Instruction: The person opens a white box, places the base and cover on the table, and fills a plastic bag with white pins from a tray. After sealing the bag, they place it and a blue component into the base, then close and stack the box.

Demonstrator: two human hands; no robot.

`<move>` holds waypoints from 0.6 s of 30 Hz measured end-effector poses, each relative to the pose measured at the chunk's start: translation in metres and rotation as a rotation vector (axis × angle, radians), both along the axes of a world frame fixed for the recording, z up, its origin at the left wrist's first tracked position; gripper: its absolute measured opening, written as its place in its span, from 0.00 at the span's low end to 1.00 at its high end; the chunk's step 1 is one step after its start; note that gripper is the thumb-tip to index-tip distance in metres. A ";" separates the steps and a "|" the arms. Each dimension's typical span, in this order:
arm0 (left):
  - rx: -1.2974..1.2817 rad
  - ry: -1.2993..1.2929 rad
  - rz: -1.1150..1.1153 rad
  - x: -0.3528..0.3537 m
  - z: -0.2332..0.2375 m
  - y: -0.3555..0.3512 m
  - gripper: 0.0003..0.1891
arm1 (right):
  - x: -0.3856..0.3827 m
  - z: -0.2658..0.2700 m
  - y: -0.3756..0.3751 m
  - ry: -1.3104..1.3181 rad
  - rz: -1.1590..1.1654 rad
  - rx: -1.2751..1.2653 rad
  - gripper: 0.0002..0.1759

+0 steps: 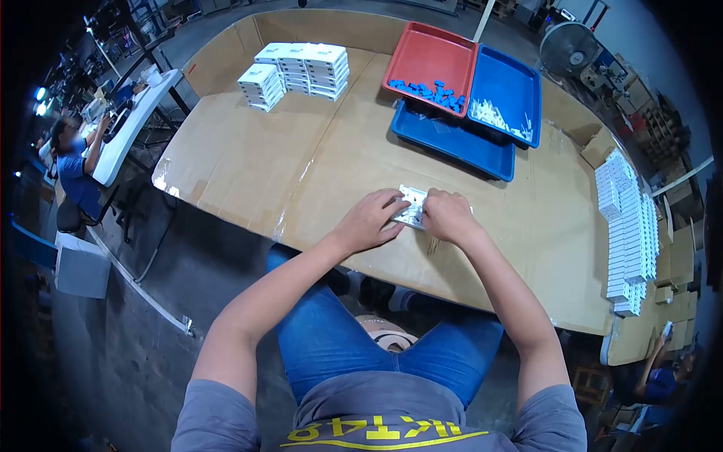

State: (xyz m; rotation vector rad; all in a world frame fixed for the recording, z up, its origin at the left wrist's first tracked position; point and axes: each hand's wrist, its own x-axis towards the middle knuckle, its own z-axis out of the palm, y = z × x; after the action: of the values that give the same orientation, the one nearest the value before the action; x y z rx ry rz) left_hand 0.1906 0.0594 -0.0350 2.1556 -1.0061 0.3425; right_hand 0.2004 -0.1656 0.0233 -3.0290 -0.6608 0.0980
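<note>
Near the front edge of the cardboard-covered table lies a small white plastic housing (411, 206) with dark spots on its upturned face. My left hand (370, 220) grips it by its left side, fingers curled over the edge. Over its right side is my right hand (447, 217), fingers pinched together against the part; whatever they hold is hidden. A few thin tan slivers (433, 244) show just below my right hand, too small to name.
Ahead stand a red tray (431, 56) with blue pieces, a blue tray (506, 83) with white pieces, and a lower blue tray (452, 143). White units are stacked at back left (305, 66) and far right (626, 226). Co-workers sit left (79, 177) and lower right (663, 383).
</note>
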 end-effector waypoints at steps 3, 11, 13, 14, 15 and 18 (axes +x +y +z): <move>0.001 0.029 0.100 0.002 -0.002 0.000 0.37 | 0.016 0.021 -0.010 0.231 -0.042 0.155 0.12; 0.104 0.100 0.125 0.010 -0.005 0.000 0.43 | 0.169 0.021 -0.065 -0.250 -0.297 0.609 0.15; 0.116 0.121 0.120 0.008 0.002 -0.001 0.44 | 0.208 0.032 -0.070 -0.359 -0.374 0.461 0.16; 0.116 0.114 0.119 0.008 0.001 -0.001 0.45 | 0.227 0.026 -0.073 -0.405 -0.382 0.428 0.17; 0.116 0.106 0.119 0.009 0.000 -0.002 0.45 | 0.240 0.026 -0.072 -0.451 -0.389 0.396 0.18; 0.145 0.102 0.120 0.010 -0.001 -0.001 0.45 | 0.278 0.015 -0.069 -0.515 -0.360 0.235 0.20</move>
State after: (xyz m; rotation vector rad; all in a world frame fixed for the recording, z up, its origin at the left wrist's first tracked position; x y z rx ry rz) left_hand 0.2007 0.0587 -0.0357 2.3457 -0.8704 0.2189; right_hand 0.4788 -0.2344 0.0381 -2.8821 -0.1108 -0.7313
